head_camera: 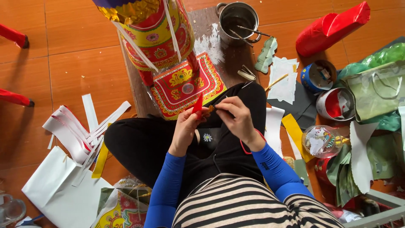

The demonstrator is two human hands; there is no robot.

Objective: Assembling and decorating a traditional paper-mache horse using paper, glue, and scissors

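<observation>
I sit cross-legged on an orange tiled floor, looking down at my lap. My left hand (185,126) pinches a thin red strip (198,104) that stands up between its fingers. My right hand (238,118) is closed on a small dark tool or stick, its tip touching the strip at a small yellow bit (210,108). A red cord (244,147) loops around my right wrist. Just beyond my hands lies a red and yellow ornate paper panel (183,84). Above it stands a large red and yellow decorated paper lantern (154,31).
A metal pot (237,19) with sticks in it stands on a dark board. White paper strips (78,131) and a white bag (59,190) lie at left. Tins (336,104), a clear jar (322,140), green paper (373,88) and a red roll (333,27) crowd the right.
</observation>
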